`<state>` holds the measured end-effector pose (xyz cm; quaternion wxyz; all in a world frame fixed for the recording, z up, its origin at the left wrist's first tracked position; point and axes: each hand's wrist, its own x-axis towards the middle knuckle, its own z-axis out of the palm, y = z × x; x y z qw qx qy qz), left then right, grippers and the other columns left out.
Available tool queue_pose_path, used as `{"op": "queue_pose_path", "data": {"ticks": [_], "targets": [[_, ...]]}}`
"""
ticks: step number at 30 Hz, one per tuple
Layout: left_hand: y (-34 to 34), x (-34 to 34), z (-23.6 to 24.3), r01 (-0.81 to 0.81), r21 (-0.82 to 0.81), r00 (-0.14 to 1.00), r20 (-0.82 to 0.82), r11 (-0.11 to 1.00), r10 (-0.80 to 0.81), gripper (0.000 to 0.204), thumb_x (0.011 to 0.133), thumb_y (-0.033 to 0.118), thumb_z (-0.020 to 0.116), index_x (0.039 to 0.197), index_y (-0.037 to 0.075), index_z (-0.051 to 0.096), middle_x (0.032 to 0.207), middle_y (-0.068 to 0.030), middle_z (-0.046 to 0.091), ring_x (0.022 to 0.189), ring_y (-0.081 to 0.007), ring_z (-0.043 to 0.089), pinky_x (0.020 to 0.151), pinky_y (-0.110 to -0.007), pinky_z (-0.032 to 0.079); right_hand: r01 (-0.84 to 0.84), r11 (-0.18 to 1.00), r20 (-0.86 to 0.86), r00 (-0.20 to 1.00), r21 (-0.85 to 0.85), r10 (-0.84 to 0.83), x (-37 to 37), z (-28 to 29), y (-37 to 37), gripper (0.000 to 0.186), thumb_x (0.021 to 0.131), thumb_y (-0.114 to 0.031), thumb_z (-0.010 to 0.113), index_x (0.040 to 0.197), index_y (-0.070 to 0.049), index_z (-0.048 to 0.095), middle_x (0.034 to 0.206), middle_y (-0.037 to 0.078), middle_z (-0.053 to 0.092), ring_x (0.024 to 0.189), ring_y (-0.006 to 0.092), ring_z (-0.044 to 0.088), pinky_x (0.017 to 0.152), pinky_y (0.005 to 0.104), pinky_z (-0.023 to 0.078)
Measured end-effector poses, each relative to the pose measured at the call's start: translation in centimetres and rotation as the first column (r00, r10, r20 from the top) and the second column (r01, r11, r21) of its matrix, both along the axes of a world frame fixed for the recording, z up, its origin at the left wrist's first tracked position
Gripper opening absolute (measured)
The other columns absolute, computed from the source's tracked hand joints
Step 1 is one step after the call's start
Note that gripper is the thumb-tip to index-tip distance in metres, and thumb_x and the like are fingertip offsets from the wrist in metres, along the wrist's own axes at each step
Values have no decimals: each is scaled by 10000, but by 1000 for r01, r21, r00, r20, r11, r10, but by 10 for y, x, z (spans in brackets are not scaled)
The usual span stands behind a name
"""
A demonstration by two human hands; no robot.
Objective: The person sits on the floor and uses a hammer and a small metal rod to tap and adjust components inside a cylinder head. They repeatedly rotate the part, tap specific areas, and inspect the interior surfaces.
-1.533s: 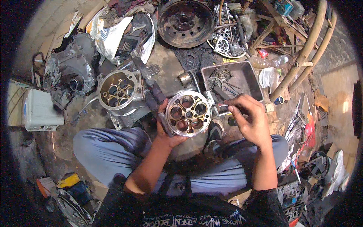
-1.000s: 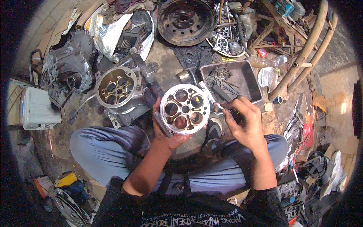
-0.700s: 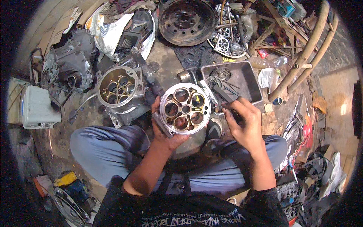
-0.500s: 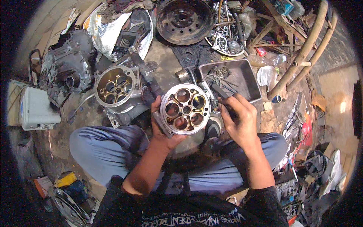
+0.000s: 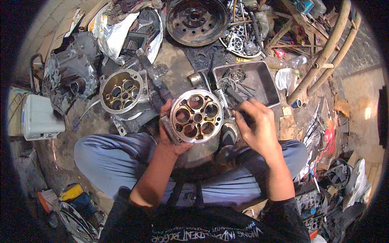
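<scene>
A round metal compressor cylinder block (image 5: 197,118) is tilted so its face shows several large holes around a smaller middle one. My left hand (image 5: 169,137) wraps its left and lower edge, fingers closed on it. Just right of the block, apart from it, my right hand (image 5: 258,123) is closed in a pinch. A dark flat bar (image 5: 235,96) shows at its fingertips; the grip on it is partly hidden. On the floor to the left lies a similar round housing (image 5: 122,95), its inside oily brown.
Beyond my hands sits a metal tray (image 5: 265,87) with small parts and rods. A steel wheel rim (image 5: 197,22) lies at the far side, a gearbox casing (image 5: 71,67) far left. Wooden poles (image 5: 322,52) lean at right. A white box (image 5: 42,117) stands left.
The cylinder block and my left hand have shifted slightly left, and the block's tilt has changed a little. My right hand stays near the same spot, still pinched.
</scene>
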<state>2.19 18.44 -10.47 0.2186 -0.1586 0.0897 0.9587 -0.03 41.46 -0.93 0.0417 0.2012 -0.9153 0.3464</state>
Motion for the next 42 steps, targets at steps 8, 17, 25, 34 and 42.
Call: {"op": "queue_pose_path", "data": {"ticks": [8,17,25,34,42], "targets": [[-3,-1,1,32,39,999,-44,999,-30,753,964,668,409,1460,114,526,1467,-194,548,1281,-456,563,1038,-680,461,-35,999,48,998,34,34,-4,2,3,117,853,-51,709,930,6,642,842,207,595,807,443,620,709,504,487],[-3,-1,2,2,155,998,-67,988,8,699,989,616,426,1391,66,583,1373,-195,621,1221,-418,619,1036,-603,501,-49,998,61,997,39,47,-5,-1,2,139,841,-48,718,950,9,653,866,208,618,842,449,635,732,503,500],[-5,-9,3,-20,-218,973,218,976,69,713,916,669,499,1392,145,591,1387,-143,619,1254,-387,583,1026,-625,481,157,986,157,977,-60,-146,-27,-34,12,122,834,-27,703,946,17,687,908,231,709,897,420,702,797,450,541],[-3,6,-99,203,-264,946,302,943,-119,739,870,708,536,1371,170,612,1347,-127,637,1188,-364,620,988,-607,504,199,977,392,895,74,-212,-35,-229,-3,220,775,-35,702,990,4,725,894,277,723,913,423,725,837,480,559],[-22,42,-209,398,-262,818,535,879,-211,702,884,728,469,1322,210,650,1294,-86,675,1155,-323,621,943,-591,491,79,943,622,734,323,-274,-12,-343,-6,286,788,-64,704,1063,11,706,924,264,733,881,411,736,825,466,584]]}}
